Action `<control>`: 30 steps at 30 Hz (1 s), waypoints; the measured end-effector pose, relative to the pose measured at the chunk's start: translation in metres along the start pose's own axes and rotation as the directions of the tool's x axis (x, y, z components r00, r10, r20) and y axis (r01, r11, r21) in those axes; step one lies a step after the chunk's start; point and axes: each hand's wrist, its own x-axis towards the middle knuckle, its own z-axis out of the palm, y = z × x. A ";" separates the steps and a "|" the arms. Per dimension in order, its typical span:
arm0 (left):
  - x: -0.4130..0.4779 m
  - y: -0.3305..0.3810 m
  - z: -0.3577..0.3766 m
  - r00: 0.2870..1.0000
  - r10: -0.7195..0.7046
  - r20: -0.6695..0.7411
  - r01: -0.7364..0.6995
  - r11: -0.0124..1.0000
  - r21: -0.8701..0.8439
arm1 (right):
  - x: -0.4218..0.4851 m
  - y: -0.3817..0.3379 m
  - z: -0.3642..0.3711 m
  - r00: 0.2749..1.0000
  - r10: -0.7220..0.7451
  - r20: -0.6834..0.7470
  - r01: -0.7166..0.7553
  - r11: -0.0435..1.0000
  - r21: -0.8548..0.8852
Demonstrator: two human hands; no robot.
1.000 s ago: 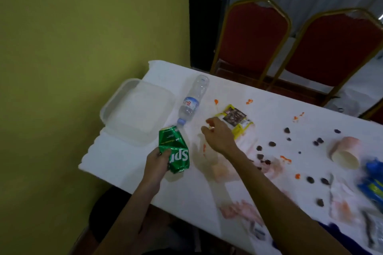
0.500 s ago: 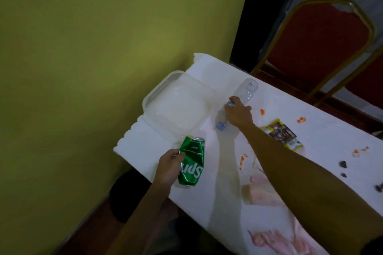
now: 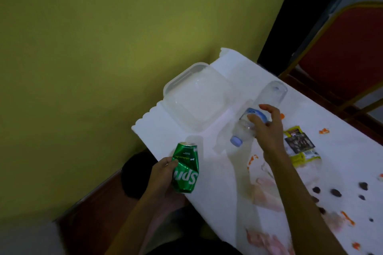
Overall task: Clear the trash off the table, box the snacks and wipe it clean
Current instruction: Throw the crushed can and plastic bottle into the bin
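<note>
At table (image 3: 215, 174) edge, left hand (image 3: 160, 175) grips can (image 3: 186, 168), right hand (image 3: 268, 130) bottle (image 3: 273, 92).

One green can (image 3: 185, 168), one plastic bottle (image 3: 273, 92), one clear container (image 3: 176, 83), one snack packet (image 3: 298, 143), two hands (image 3: 161, 174) (image 3: 269, 129)

The crushed can (image 3: 185, 168) is bright green with white lettering and a thin line of yellow-green print, while the bottle (image 3: 273, 93) is clear, with a pale blue cap (image 3: 236, 141) and a blue-and-white label (image 3: 256, 112). The desk (image 3: 217, 167) is covered in white, marked with orange smears (image 3: 323, 130), pale pink blotches (image 3: 267, 192) and scattered dark brown bits (image 3: 335, 192); on it are a frosted, colourless container (image 3: 196, 99) and a yellow packet (image 3: 298, 147) with a dark picture panel. The wall (image 3: 103, 47) is olive-yellow, and the chair (image 3: 342, 51) is red with a gold frame.
</note>
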 end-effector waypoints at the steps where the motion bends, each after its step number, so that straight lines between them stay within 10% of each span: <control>1: -0.006 -0.002 -0.003 1.000 -0.002 -0.005 0.002 1.000 -0.017 | -0.017 -0.006 -0.001 0.999 -0.009 0.037 0.007 0.999 0.042; 5: -0.020 -0.015 -0.025 0.999 0.017 -0.051 -0.022 0.995 -0.092 | -0.078 -0.024 0.003 0.969 0.022 0.245 -0.066 0.983 0.171; 14: -0.024 -0.073 -0.092 0.986 -0.071 -0.150 0.033 0.969 -0.245 | -0.178 -0.013 0.088 0.686 0.195 0.701 -0.159 0.980 -0.117; 30: 0.015 -0.166 -0.234 0.912 -0.279 -0.300 0.184 0.933 -0.308 | -0.270 0.128 0.253 0.593 0.568 0.570 -0.238 0.800 -0.550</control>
